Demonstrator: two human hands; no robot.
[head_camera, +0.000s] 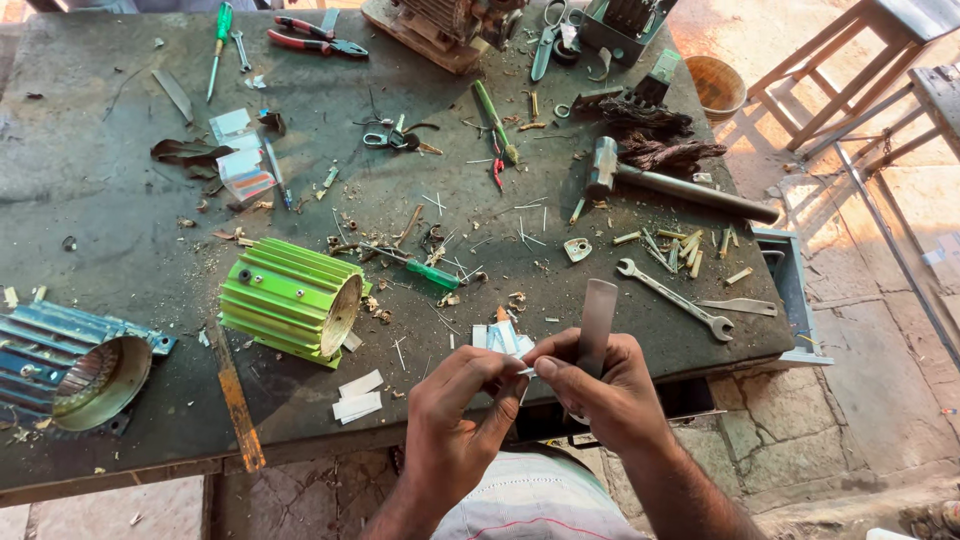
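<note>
Pinching a small white paper slip (524, 369) between thumb and forefinger of left hand (455, 420), fingertips closed on its near end. Meeting it from the other side, right hand (605, 385), fingers curled shut around a grey flat bar (596, 315) standing upright above the knuckles, thumb tip also pressed to the slip. Left of the fingers, green ribbed motor housing (290, 298) lying on its side; farther left, blue housing (75, 365). Just beyond the fingertips, more white slips (500, 336). Right of the fingers, open-ended spanner (675, 296) and hammer (670, 185) on the workbench (90, 180).
</note>
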